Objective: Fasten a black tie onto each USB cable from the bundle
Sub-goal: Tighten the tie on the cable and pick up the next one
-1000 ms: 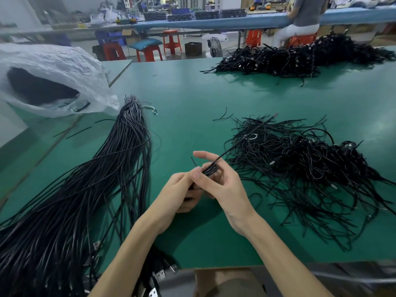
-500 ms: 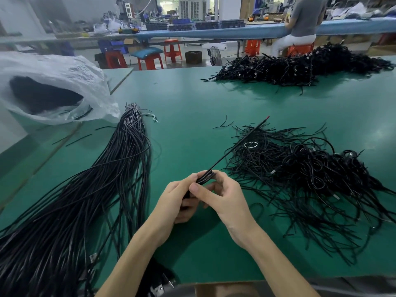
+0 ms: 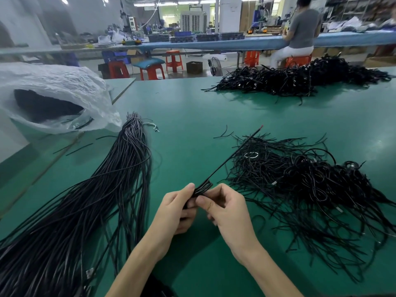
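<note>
Midway through one cable, by the look of it. Gripped in the left hand (image 3: 173,209): a USB cable (image 3: 203,187) folded into a short black bunch, fingers curled round it. Pinched by the right hand (image 3: 227,211) too, thumb and bent fingers tight on the top end of the same bunch. Held just above the green table (image 3: 192,116), near the front edge, between the big bundle (image 3: 120,179) of loose cables on the left and the messy pile of black ties (image 3: 310,185) on the right. Poking out of the bunch, up and to the right: a long thin black strand (image 3: 234,154) with a red tip; hard to tell whether tie or cable end. Probably winding a tie round the folds right now, but too small and dark to see the tie itself. Next, most likely: twist tight enough to stop the loops springing open, then put down and pull a fresh cable from the bundle. Needs a firm left grip while twisting. No words, brands or labels clear enough to read anywhere, not even on the white plastic bag (image 3: 70,82).
</note>
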Tool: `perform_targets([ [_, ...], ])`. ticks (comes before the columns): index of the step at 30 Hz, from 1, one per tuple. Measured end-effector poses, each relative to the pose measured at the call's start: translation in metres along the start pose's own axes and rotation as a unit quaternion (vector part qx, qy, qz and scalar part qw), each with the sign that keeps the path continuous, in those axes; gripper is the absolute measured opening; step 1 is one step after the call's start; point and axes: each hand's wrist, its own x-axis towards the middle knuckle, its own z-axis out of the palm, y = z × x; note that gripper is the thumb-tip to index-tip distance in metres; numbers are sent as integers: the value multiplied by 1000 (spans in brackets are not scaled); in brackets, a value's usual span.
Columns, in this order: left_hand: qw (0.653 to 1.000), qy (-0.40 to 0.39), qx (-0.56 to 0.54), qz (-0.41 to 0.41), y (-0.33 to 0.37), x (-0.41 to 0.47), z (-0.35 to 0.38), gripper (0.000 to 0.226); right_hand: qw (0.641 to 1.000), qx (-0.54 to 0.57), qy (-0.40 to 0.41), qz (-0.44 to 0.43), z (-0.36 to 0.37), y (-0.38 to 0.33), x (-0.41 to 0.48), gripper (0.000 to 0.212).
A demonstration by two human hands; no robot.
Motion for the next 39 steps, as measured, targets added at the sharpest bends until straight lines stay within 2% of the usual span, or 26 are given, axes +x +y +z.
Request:
perform_targets([
  [6, 999, 35, 17, 21, -2, 0, -2, 49, 997, -73, -26, -26, 3, -2, -4, 28],
  [11, 999, 28, 29, 35, -3, 0, -2, 44, 983, -147, -68, -85, 4, 0, -6, 21],
  [18, 997, 48, 42, 38, -1, 0, 5, 47, 994, -42, -87, -58, -1, -8, -5, 26],
  [25, 987, 65, 98, 109, -1, 0, 6, 43, 995, -45, -59, -59, -3, -5, -3, 33],
  [27, 989, 81, 61, 105, -1, 1, 3, 40, 996, -39, -54, -60, -3, -4, -4, 35],
  [30, 994, 70, -51, 62, -1, 3, -3, 54, 997, -13, -55, -51, -3, -3, -4, 36],
  [32, 995, 57, -42, 70, -2, 2, -4, 45, 997, 2, -66, -49, -3, -3, -4, 34],
  [35, 995, 31, -10, 93, -3, -2, -2, 16, 994, 33, -89, -46, -1, -5, -5, 32],
  [39, 991, 21, 33, 132, 1, -4, 0, 19, 995, 34, -80, -47, 0, -6, -3, 31],
])
